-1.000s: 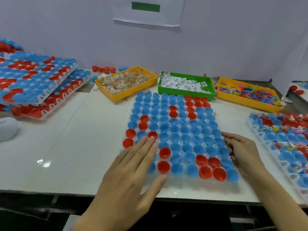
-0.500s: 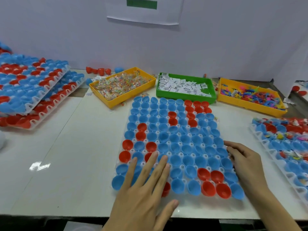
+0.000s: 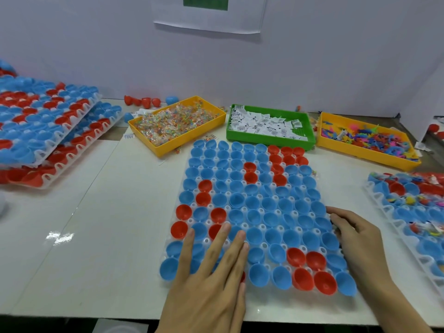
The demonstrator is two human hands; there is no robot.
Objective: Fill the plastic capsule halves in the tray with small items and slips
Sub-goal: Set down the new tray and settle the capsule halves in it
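- Tray (image 3: 245,209) of clear plastic lies on the white tabletop (image 3: 101,212) in front of the person, its cups filled with open capsule halves (image 3: 271,219), mostly blue, with some red ones in small groups.
- The capsule halves in this tray look empty.
- Left hand (image 3: 211,282) lies flat on the near left part of the tray, fingers straight and spread a little, resting on the halves and holding nothing.
- Right hand (image 3: 358,241) sits at the tray's right edge with its fingers bent against the rim; whether they actually grip the rim cannot be told.
- Behind the tray stand three bins in a row: a yellow bin (image 3: 177,123) with small clear packets of coloured bits, a green bin (image 3: 270,127) with white paper slips, and a second yellow bin (image 3: 367,140) with bright plastic toys.
- At far left, stacked trays (image 3: 48,131) carry more blue and red halves.
- At the right edge, another tray (image 3: 408,207) holds halves with small coloured items in them.
- A few loose red and blue halves (image 3: 144,101) lie by the wall behind the first yellow bin.
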